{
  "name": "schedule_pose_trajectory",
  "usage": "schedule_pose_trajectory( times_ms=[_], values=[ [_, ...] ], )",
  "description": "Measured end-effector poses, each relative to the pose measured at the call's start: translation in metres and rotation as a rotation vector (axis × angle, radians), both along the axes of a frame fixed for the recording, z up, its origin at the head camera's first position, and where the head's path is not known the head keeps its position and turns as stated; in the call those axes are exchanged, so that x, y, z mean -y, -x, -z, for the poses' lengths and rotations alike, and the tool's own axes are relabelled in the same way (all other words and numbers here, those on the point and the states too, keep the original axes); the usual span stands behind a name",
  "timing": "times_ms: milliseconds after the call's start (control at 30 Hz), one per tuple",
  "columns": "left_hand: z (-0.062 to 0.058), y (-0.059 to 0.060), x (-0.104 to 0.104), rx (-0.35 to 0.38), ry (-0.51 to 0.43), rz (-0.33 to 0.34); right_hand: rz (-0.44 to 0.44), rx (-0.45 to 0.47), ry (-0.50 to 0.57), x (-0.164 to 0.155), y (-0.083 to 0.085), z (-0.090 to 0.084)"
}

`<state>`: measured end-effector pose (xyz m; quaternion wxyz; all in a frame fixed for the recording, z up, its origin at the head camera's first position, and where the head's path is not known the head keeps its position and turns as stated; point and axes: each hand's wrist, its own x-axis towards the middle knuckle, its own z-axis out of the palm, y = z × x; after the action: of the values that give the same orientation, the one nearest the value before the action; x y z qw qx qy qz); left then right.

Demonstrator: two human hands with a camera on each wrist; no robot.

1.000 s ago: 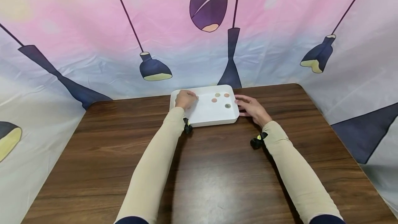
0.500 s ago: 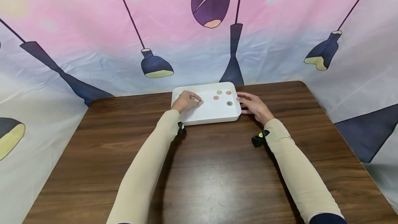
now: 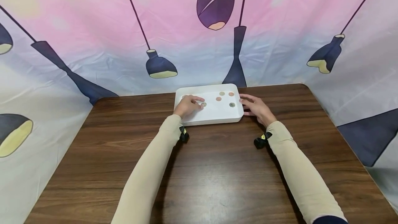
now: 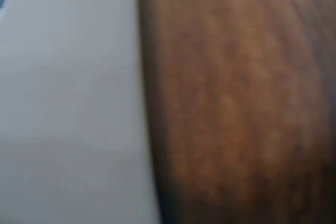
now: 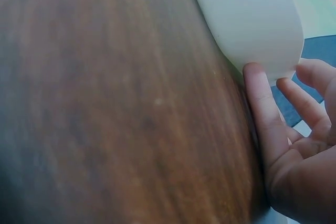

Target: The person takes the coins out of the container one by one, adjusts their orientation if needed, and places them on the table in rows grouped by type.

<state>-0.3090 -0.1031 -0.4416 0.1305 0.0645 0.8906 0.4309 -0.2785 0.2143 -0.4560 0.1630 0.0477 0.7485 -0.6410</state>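
Evidently found a shallow white rectangular tray (image 3: 216,112) toward the far edge of a brown wood-grain surface (image 3: 199,168), holding flat, round copper-coloured coins (image 3: 218,99). Noted the left hand (image 3: 186,106) at a flat, round grey-green coin (image 3: 204,104) inside, thumb and index finger apart, contact uncertain. Noted the right hand (image 3: 256,110) against the tray's right end, fingers spread. Judged the coins light, stiff, slippery; advise pinching opposite rims.
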Motion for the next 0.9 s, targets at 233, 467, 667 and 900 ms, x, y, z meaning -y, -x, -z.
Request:
schedule_pose_trajectory(
  times_ms=[233,467,667,900],
  values=[
    [0.0017,-0.0029,-0.0040,-0.011,0.014,-0.058,-0.008,-0.016,-0.004,0.0006,0.0002,0.0002],
    [-0.0026,-0.0020,-0.0057,-0.039,0.042,-0.025,-0.007,-0.017,0.001,0.0034,-0.0004,0.0006],
    [-0.0003,-0.0005,-0.0065,-0.061,0.088,0.024,-0.005,-0.011,-0.002,0.0023,-0.0014,0.0022],
    [-0.0027,-0.0028,-0.0045,-0.083,0.132,0.120,-0.003,-0.015,-0.020,-0.0012,0.0016,0.0034]
  ],
)
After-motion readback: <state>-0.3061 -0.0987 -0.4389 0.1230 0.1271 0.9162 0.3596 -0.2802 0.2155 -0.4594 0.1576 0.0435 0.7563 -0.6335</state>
